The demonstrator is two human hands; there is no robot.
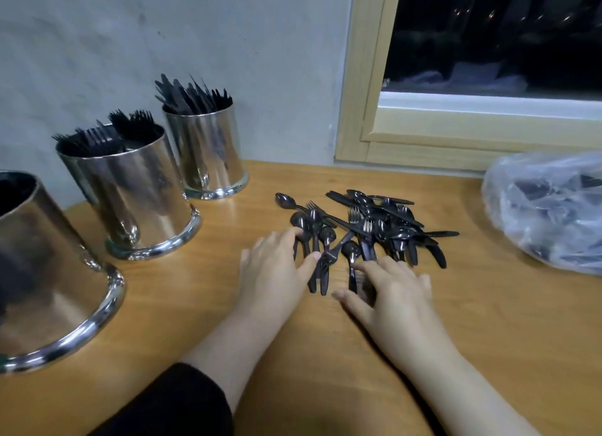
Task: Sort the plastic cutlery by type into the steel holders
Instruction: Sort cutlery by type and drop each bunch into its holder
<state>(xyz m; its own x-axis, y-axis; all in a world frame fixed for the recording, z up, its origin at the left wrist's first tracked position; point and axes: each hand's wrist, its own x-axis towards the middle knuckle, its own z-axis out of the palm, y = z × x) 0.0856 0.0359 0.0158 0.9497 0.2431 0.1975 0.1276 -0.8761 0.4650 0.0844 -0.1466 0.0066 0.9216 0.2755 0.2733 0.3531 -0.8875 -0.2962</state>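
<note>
Sorting under way: we work a mixed pile of black plastic cutlery [368, 230] on the wooden counter [488, 321].

Our left hand [277, 266] and right hand [391, 289] lie spread and flat on the pile's near edge, holding nothing yet. The fork holder [130, 188] and the knife holder [205, 152] stand partly filled; the nearest holder [42, 272] looks dark inside. We would best fan the heap, then lift out one type by its handles.
</note>
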